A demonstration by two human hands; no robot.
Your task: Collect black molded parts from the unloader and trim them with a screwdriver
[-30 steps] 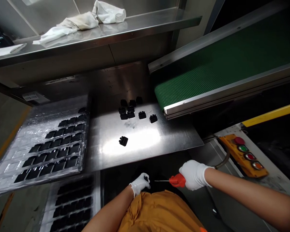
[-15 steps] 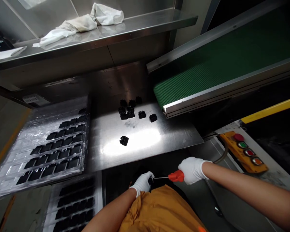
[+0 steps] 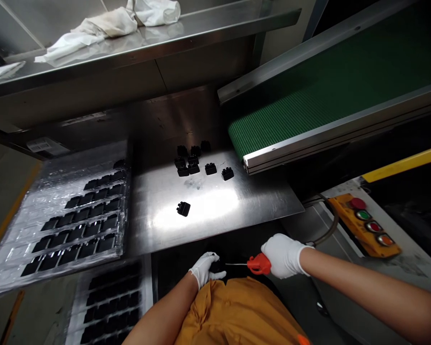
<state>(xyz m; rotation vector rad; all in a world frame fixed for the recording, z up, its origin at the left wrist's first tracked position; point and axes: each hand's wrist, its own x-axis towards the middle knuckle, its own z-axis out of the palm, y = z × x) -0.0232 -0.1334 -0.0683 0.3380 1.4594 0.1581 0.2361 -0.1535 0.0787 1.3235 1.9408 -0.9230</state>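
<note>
My gloved right hand (image 3: 283, 255) is closed on the red handle of an air gun (image 3: 259, 264), whose thin metal nozzle points left. The nozzle tip is close to my gloved left hand (image 3: 206, 269), which holds a small black part (image 3: 218, 265), hard to make out against the dark background. One black part (image 3: 184, 209) lies alone near the front of the metal table (image 3: 143, 235). Several more black parts (image 3: 193, 159) are grouped farther back, below the lower end of the green conveyor.
A clear plastic tray (image 3: 10, 239) with rows of black parts is at the left, another tray (image 3: 75, 306) below it. The green conveyor (image 3: 294, 110) slopes up right. An orange button box (image 3: 369, 225) is at the right. White cloths (image 3: 111, 21) lie on the shelf (image 3: 215, 36).
Both hands have shifted slightly left, and the fingers of my left hand have changed their hold, with the thumb now lower. The view has tilted a little.
</note>
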